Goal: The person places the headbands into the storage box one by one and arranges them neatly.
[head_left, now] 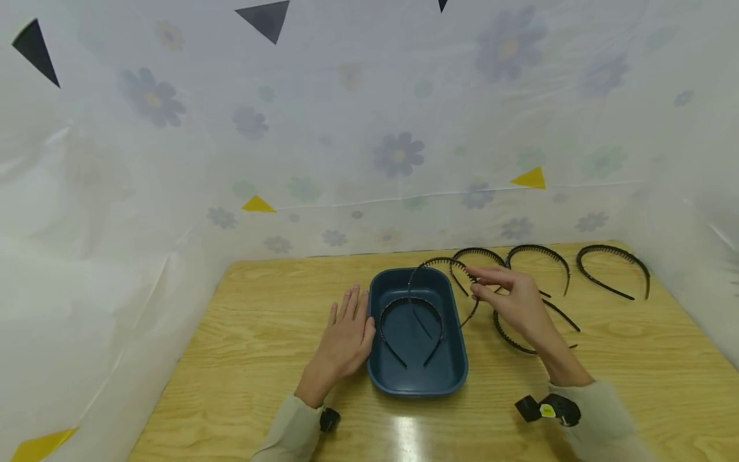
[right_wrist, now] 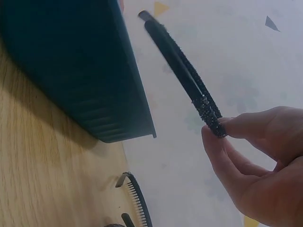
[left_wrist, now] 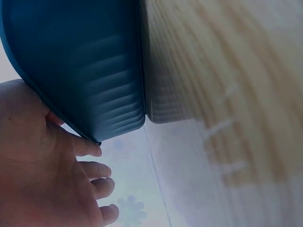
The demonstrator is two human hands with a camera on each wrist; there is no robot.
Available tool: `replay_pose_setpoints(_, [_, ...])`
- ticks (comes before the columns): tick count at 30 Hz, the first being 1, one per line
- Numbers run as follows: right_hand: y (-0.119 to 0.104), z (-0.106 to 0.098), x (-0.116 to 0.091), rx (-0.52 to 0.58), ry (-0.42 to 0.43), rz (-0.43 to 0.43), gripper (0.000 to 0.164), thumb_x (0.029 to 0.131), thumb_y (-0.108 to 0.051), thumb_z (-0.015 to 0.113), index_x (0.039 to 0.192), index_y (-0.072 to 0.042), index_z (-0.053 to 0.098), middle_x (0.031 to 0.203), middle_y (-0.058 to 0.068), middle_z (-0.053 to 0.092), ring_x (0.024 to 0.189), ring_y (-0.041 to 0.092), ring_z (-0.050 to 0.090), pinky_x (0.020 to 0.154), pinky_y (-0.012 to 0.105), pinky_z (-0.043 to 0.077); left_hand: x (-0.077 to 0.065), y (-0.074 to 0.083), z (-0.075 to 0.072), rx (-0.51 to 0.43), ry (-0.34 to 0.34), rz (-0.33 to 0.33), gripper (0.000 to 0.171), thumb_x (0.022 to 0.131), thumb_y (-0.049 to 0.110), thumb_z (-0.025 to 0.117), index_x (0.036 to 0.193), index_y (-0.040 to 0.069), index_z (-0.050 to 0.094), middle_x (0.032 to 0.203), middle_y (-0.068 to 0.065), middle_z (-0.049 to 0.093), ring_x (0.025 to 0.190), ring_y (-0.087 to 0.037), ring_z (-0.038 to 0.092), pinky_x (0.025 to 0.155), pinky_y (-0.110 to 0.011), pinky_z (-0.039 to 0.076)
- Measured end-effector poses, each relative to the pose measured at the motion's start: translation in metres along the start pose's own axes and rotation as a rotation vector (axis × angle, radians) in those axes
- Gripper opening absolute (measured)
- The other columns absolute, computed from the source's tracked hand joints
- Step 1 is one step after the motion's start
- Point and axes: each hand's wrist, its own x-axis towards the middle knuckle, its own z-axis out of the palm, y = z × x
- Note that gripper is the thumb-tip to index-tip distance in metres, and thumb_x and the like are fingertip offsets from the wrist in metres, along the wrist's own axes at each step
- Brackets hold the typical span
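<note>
A pale flower-patterned sheet (head_left: 323, 167) hangs behind a wood-grain table (head_left: 260, 346). The left hand (head_left: 345, 337) lies with fingers extended against the left wall of a dark blue tray (head_left: 417, 389). Thumb and fingertips of the right hand (head_left: 518, 305) pinch a black toothed headband (head_left: 443, 260), held over the tray's right side. A second headband (head_left: 411, 299) lies inside the tray; loose black headbands (head_left: 613, 248) rest on the table to the right.

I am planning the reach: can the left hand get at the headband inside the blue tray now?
Probably yes: the left hand, holding nothing, touches the tray; no lid covers the headband inside, though the held headband might interfere.
</note>
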Motion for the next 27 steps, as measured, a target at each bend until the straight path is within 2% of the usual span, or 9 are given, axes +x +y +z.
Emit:
replay_pose_setpoints(11, [-0.006,0.013,0.005,0.057,-0.007,-0.006,0.029,0.095,0.0,0.071,0.124,-0.001,0.074,0.122,0.02,0.069,0.094,0.013,0.07,0.074,0.018,0.057,0.0,0.0,0.001,-0.001,0.008,0.002,0.06,0.112,0.03,0.029,0.163,0.001,0.02,0.17,-0.02,0.01,0.157,-0.036,0.009,0.123,-0.058,0.01])
replay_pose_setpoints(17, [-0.004,0.023,0.008,0.03,-0.005,0.016,0.026,0.096,-0.005,0.072,0.122,-0.004,0.076,0.124,0.016,0.07,0.106,0.03,0.069,0.08,0.023,0.058,0.001,0.0,0.0,-0.007,0.021,0.007,0.06,0.112,0.03,0.03,0.163,0.001,0.021,0.17,-0.02,0.012,0.156,-0.037,0.01,0.123,-0.059,0.011])
replay_pose_setpoints(20, [-0.001,0.029,0.008,0.03,-0.003,0.015,0.025,0.096,-0.003,0.072,0.12,-0.004,0.077,0.122,0.014,0.071,0.106,0.032,0.069,0.08,0.025,0.059,0.0,0.001,-0.001,-0.001,0.017,0.004,0.06,0.112,0.031,0.029,0.163,0.002,0.02,0.17,-0.019,0.011,0.157,-0.036,0.01,0.123,-0.059,0.011])
replay_pose_setpoints(25, [0.003,0.038,0.007,-0.004,0.014,-0.01,0.026,0.092,0.005,0.072,0.117,-0.001,0.078,0.119,0.016,0.072,0.1,0.034,0.072,0.077,0.018,0.057,0.0,0.002,-0.001,0.001,0.015,0.0,0.06,0.112,0.031,0.03,0.163,0.002,0.02,0.17,-0.019,0.011,0.157,-0.036,0.009,0.123,-0.059,0.01])
replay_pose_setpoints(27, [0.004,0.041,0.006,-0.019,0.026,-0.029,0.026,0.091,0.006,0.073,0.115,0.0,0.078,0.119,0.018,0.072,0.098,0.034,0.072,0.076,0.021,0.058,0.0,0.002,-0.001,0.001,0.015,0.0,0.06,0.112,0.031,0.03,0.163,0.002,0.02,0.17,-0.019,0.011,0.157,-0.036,0.009,0.123,-0.059,0.01])
